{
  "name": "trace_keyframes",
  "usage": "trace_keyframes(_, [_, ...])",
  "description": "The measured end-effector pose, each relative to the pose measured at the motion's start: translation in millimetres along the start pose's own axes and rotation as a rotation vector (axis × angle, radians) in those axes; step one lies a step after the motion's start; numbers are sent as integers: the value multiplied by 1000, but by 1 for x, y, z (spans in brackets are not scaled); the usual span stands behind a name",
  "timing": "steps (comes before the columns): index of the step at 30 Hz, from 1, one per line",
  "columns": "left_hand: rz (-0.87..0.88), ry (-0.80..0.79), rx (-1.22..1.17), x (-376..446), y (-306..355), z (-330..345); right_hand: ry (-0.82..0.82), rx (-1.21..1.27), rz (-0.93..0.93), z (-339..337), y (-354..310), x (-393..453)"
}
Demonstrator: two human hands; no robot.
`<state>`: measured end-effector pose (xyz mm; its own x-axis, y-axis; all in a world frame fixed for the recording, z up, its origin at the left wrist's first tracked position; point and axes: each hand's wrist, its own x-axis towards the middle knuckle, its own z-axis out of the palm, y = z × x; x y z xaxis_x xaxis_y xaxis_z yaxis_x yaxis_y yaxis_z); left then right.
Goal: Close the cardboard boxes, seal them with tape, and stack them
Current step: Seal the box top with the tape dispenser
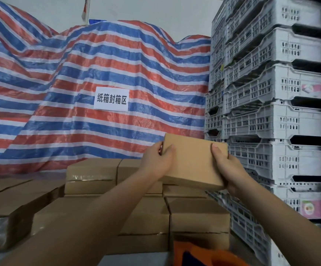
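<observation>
Both hands hold closed box (192,162) in air: left hand (158,162) grips 9 o'clock end, right hand (226,167) 3 o'clock. Stack (136,208) below, crates (271,112) at 3 o'clock.

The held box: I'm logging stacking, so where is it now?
Head view, right of centre: the held box is between the left hand and right hand, above the stacked boxes, beside the grey crates.

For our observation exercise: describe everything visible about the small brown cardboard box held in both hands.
The small brown cardboard box is flat, rectangular, plain and closed; no tape shows on its visible face. It is tilted, held in the air above the stacked cardboard boxes, with the left hand gripping its left end and the right hand gripping its right.
</observation>
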<state>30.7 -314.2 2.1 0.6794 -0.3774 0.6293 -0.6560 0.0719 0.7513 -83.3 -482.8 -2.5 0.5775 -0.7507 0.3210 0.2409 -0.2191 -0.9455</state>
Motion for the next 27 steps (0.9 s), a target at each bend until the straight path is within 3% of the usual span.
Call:
trace_keyframes(6, [-2, -158, 218, 47, -41, 47, 1, -117, 117, -12, 26, 76])
trace_keyframes(11, [41, -439, 815, 76, -69, 51, -115, -182, 245, -12, 48, 121])
trace_keyframes(16, [109, -638, 1077, 101, -83, 45, -181, -228, 318, 0, 62, 150])
trace_keyframes(18, [119, -681, 1073, 115, -85, 45, -202, -226, 353, 3, 62, 159])
trace_keyframes(24, [89, -782, 740, 137, -88, 43, -232, -263, 385, 13, 56, 187])
trace_keyframes(27, [0, -772, 807, 145, -93, 40, -265, -305, 418, 22, 57, 193])
